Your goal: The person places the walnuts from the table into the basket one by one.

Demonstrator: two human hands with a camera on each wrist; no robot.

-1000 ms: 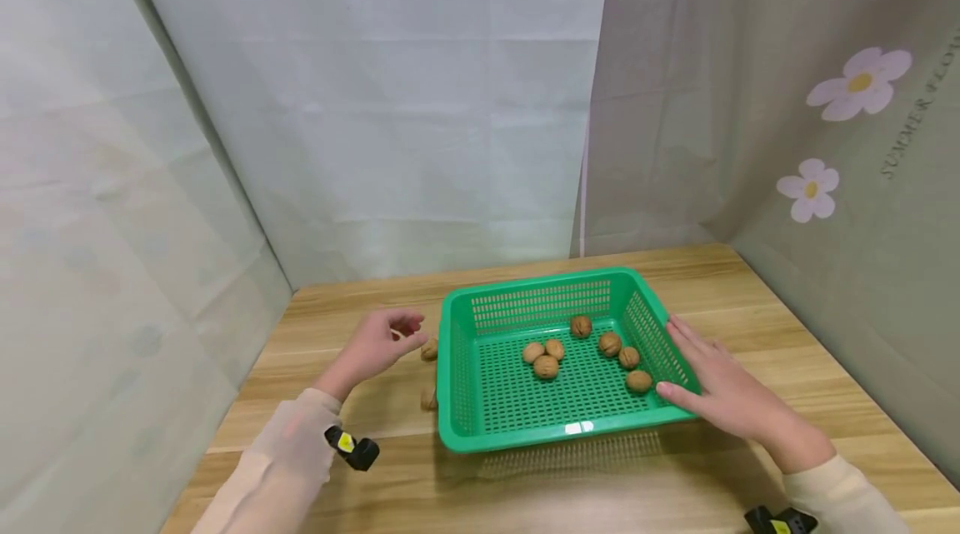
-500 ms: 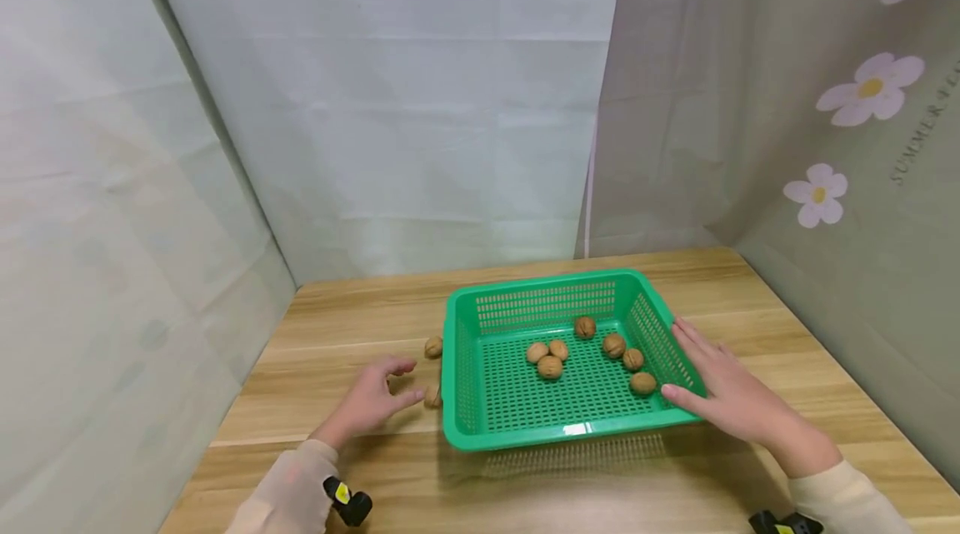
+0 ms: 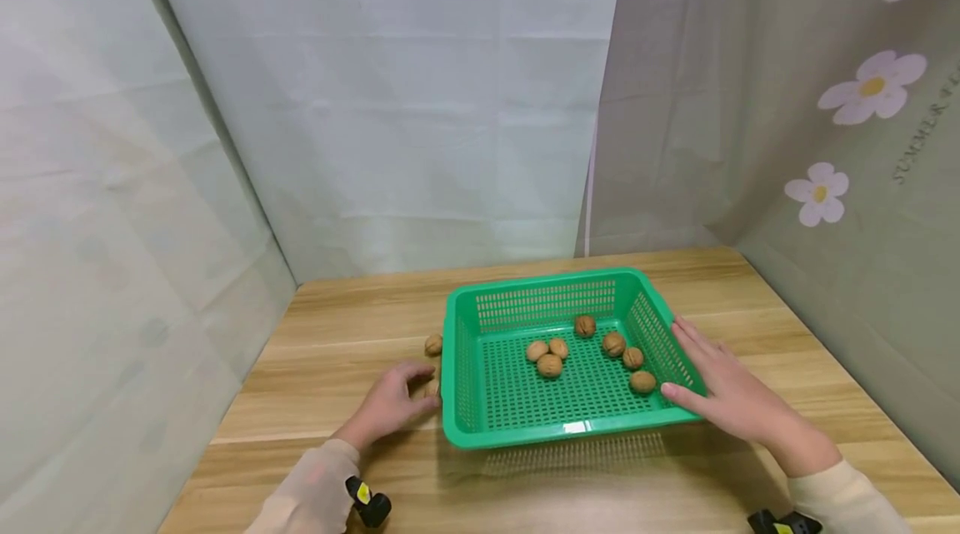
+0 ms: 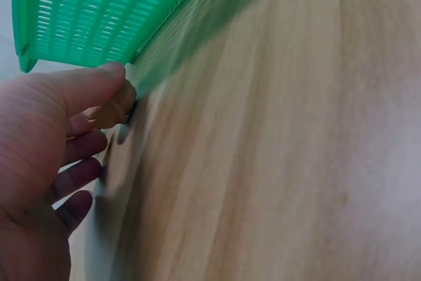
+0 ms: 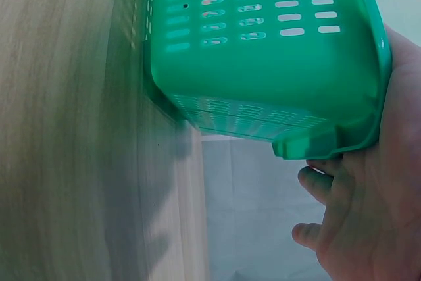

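Observation:
A green plastic basket (image 3: 573, 428) stands on the wooden table, with several walnuts (image 3: 550, 366) on its mesh floor. At its left side my left hand (image 3: 392, 402) is low over the tabletop. Thumb and index finger pinch a walnut (image 4: 117, 108) there, and the other fingers are loosely bent behind it. Just beyond that hand lies another walnut (image 3: 433, 344), close to the basket wall. My right hand (image 3: 731, 391) rests on the basket's right rim, thumb over the edge and fingers stretched along it. From the right wrist, several fingertips show below the rim, apart from the wall.
The wooden table (image 3: 352, 309) reaches back to a pale cloth screen (image 3: 420, 142). Cloth also hangs along the left, and a flower-printed curtain (image 3: 810, 284) borders the right side.
My left hand has come nearer me, away from the farther walnut, then moved right onto the nearer one and pinched it. The right hand has stayed on the basket rim.

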